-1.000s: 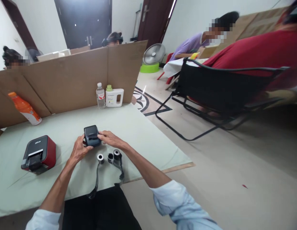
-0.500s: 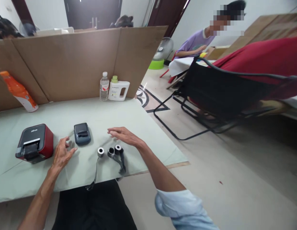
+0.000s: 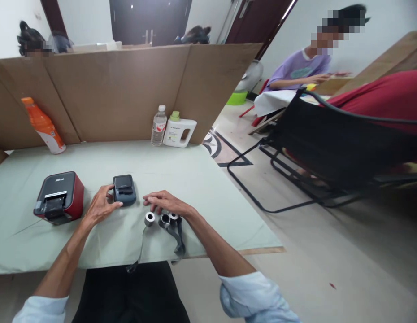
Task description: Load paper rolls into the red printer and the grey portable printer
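Red printer (image 3: 59, 196), bottles (image 3: 158, 126), cardboard screen (image 3: 121, 89)

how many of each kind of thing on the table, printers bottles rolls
printers: 2 (red printer, small dark printer)
bottles: 3 (orange bottle, clear water bottle, white jug)
ribbon rolls: 3
total: 8

Dark grey printer (image 3: 124, 189), red-black printer (image 3: 59, 197) (ribbon (image 3: 177, 233) seemingly black).
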The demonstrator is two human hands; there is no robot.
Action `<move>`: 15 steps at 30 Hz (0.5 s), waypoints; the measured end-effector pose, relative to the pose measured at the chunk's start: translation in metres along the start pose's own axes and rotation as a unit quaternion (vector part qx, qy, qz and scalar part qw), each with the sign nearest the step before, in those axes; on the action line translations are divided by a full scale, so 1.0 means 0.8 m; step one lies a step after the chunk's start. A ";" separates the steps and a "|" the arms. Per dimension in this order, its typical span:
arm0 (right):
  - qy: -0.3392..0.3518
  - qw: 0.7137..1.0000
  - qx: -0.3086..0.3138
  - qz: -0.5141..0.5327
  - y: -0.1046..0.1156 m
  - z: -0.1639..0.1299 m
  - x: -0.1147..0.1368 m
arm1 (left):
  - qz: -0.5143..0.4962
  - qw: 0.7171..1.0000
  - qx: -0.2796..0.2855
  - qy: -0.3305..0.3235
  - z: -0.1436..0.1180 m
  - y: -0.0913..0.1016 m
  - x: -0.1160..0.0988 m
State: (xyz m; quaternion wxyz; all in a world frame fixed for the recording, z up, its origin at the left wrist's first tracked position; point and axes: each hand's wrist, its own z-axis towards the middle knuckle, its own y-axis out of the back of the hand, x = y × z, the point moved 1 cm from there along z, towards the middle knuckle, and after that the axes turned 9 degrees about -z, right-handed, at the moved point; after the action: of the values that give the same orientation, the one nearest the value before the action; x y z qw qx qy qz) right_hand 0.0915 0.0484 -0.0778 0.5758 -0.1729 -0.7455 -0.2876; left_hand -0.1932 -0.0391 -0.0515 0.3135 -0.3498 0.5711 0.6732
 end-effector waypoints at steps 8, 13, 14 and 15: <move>0.037 0.998 -0.048 0.028 0.011 0.033 -0.005 | -0.020 1.000 0.002 -0.020 0.009 0.005 0.010; 0.042 0.996 -0.057 0.055 0.018 0.073 -0.016 | -0.045 0.998 -0.022 -0.027 0.018 0.001 0.019; 0.046 0.996 -0.054 0.058 0.017 0.079 -0.017 | -0.048 0.998 -0.027 -0.027 0.019 -0.001 0.021; 0.051 0.996 -0.049 0.060 0.015 0.084 -0.018 | -0.051 0.998 -0.030 -0.027 0.020 -0.002 0.022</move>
State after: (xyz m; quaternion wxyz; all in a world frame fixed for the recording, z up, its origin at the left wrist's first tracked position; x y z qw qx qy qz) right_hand 0.0516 0.1013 -0.1007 0.6204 -0.2308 -0.6883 -0.2970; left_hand -0.2040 -0.0226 -0.0654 0.3519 -0.3694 0.5239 0.6821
